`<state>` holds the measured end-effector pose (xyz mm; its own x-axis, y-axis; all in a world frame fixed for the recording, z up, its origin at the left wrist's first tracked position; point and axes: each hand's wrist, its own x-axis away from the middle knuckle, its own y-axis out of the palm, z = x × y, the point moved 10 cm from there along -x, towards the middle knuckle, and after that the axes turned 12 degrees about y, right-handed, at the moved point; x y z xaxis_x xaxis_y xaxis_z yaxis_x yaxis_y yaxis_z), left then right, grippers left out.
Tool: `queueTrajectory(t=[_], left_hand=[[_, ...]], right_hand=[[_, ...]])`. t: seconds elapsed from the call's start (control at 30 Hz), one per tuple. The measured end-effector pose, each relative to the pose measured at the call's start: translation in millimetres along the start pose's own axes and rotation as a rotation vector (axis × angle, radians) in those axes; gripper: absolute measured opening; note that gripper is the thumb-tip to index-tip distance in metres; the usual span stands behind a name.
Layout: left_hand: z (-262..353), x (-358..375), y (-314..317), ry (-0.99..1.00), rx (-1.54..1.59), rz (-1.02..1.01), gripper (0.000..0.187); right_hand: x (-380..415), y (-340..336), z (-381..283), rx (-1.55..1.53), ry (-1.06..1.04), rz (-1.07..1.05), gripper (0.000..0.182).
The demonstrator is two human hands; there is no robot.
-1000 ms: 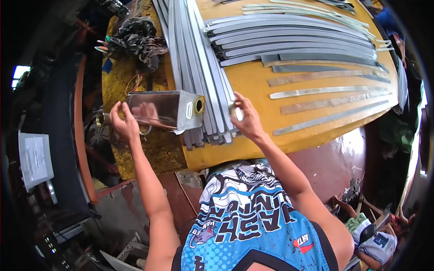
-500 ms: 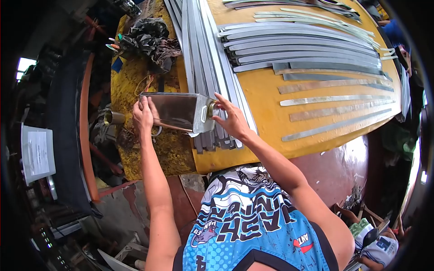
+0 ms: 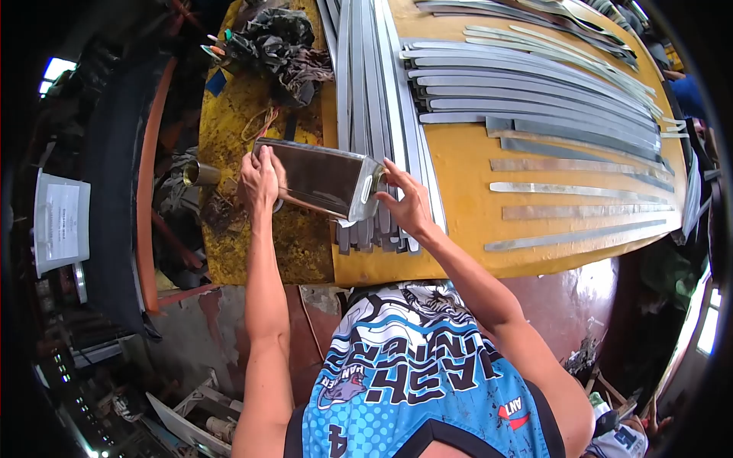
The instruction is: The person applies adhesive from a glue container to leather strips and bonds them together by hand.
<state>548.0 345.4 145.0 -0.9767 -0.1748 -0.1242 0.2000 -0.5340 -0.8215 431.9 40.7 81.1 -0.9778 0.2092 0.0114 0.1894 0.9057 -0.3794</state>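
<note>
A rectangular metal can (image 3: 317,182) lies on its side in the air over the table, its top end turned to the right. My left hand (image 3: 261,183) is closed around the can's bottom end, thumb and fingers on its near and far sides. At the top end, beside the carry handle (image 3: 371,185), my right hand (image 3: 408,202) has its thumb and fingertips curled around the round cap, which they mostly hide. Behind the can runs a stack of long grey strips (image 3: 374,91).
Rows of grey strips (image 3: 527,84) and single strips (image 3: 580,188) lie across the yellow tabletop (image 3: 458,153). To the left are a crumpled black plastic bag (image 3: 279,49), a small metal cup (image 3: 200,174) and a white plastic bin (image 3: 61,221). Another person (image 3: 618,439) shows at lower right.
The camera view has shifted, so the table, can and both hands appear farther right. My left hand stays on the can and my right fingers stay at its cap, which is now more covered.
</note>
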Motion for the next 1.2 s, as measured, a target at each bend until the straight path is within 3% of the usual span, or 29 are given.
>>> queueTrajectory(t=[0.13,0.2,0.23,0.27,0.3,0.37,0.43,0.5,0.6,0.7,0.77,0.87,1.0,1.07,1.17,1.2], left_hand=[[-12,-5,5,0.067,0.098,-0.055,0.061],[8,-11,0,0.258,0.103,-0.063,0.082],[12,-3,-2,0.258,0.011,-0.070,0.095],[36,6,-6,0.434,-0.143,-0.080,0.101],[59,22,4,0.567,-0.062,-0.214,0.111],[140,86,1,0.981,-0.300,-0.394,0.123],[159,113,21,1.097,-0.335,-0.604,0.138],[160,108,30,1.100,-0.517,-0.637,0.144],[166,90,36,1.117,-0.484,-0.597,0.134],[174,87,28,1.179,-0.348,-0.564,0.111],[169,72,22,1.212,-0.397,-0.555,0.112],[160,37,-37,1.108,-0.113,-0.466,0.120],[104,-37,-104,1.025,0.185,-0.159,0.128],[77,-74,-129,0.900,0.255,-0.031,0.128],[36,-128,-140,0.709,0.554,0.113,0.130],[19,-146,-141,0.662,0.462,0.212,0.131]], right_hand=[[-3,-2,-1,-0.095,0.024,-0.030,0.089],[-2,1,0,-0.129,0.020,-0.026,0.094],[-2,2,3,-0.123,0.030,-0.015,0.094],[-2,3,1,-0.123,0.006,-0.006,0.094],[-2,3,-1,-0.119,-0.014,0.006,0.094],[-4,4,0,-0.077,-0.050,0.001,0.096],[-7,6,3,-0.085,-0.053,0.003,0.097],[-7,7,2,-0.133,-0.058,-0.023,0.096],[-9,6,-5,-0.085,-0.061,-0.010,0.098],[-6,7,-10,-0.133,-0.034,-0.006,0.098],[-9,4,-25,-0.136,-0.038,-0.018,0.098],[-15,-8,-58,-0.121,-0.127,0.081,0.098],[-12,-26,-80,-0.107,-0.141,0.212,0.071],[-3,-16,-72,-0.069,-0.032,0.165,0.053],[27,17,-63,0.009,0.074,0.092,0.040],[39,30,-63,0.053,0.084,0.075,0.040]])
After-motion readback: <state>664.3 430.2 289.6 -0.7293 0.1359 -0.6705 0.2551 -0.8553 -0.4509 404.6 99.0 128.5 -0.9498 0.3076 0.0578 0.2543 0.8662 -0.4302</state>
